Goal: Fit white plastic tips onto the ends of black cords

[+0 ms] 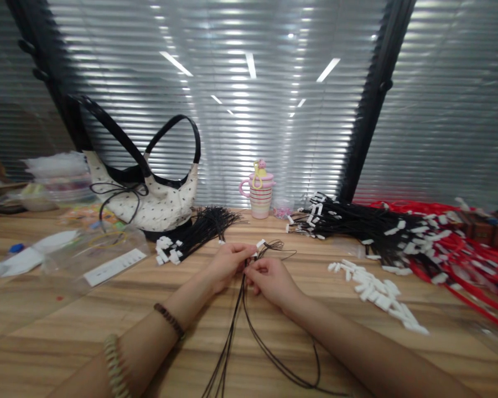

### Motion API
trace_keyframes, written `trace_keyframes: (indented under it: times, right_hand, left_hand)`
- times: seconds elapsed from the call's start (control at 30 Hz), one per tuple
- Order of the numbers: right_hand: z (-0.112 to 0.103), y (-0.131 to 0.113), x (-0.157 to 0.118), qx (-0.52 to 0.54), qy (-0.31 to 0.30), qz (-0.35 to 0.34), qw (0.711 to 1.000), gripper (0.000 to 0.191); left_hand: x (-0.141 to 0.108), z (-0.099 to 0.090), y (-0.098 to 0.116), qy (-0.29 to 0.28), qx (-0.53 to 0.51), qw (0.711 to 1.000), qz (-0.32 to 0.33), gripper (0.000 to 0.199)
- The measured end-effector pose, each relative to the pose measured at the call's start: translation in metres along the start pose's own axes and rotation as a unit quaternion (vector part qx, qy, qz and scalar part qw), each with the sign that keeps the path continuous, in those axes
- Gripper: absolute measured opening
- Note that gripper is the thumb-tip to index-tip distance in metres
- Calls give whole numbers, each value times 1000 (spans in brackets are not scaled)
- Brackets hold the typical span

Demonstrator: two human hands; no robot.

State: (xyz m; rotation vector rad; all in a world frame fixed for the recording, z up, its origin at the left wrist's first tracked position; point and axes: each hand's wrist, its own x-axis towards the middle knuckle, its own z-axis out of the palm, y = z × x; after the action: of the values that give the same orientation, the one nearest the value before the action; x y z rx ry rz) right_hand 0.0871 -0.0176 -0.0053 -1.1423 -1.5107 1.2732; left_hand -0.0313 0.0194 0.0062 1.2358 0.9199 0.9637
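My left hand [231, 264] and my right hand [273, 281] meet near the middle of the wooden table, both pinched on a bundle of thin black cords [232, 331]. The cords hang down from my fingers toward the near edge, and one loop bends to the right. Beyond the fingertips, loose cord ends [274, 246] curl on the table. A small white clip [260, 243] shows at the top of my left fingers. Exactly how the fingertips hold each cord is too small to tell.
Behind my left hand lie more black cords [205, 232] with white ends, beside a white handbag [161, 202]. A striped mug [260, 196] stands at the back. Loose white pieces [373, 290], black cord bundles [340, 215] and red cords [465, 260] lie right; plastic bags [95, 243] left.
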Motion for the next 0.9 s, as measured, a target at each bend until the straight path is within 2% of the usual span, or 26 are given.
trace_keyframes:
  times: [0.3, 0.63, 0.9]
  right_hand:
    - [1, 7, 3, 0, 24, 1, 1000, 11]
    - [-1, 0, 2, 13, 5, 10, 1000, 21]
    - [-2, -7, 1, 26, -18, 31, 999, 15]
  left_hand:
    - [1, -1, -3, 8, 2, 1000, 2, 31]
    - [1, 0, -2, 11, 10, 1000, 5, 30]
    - [1, 2, -1, 28, 2, 1000, 5, 28]
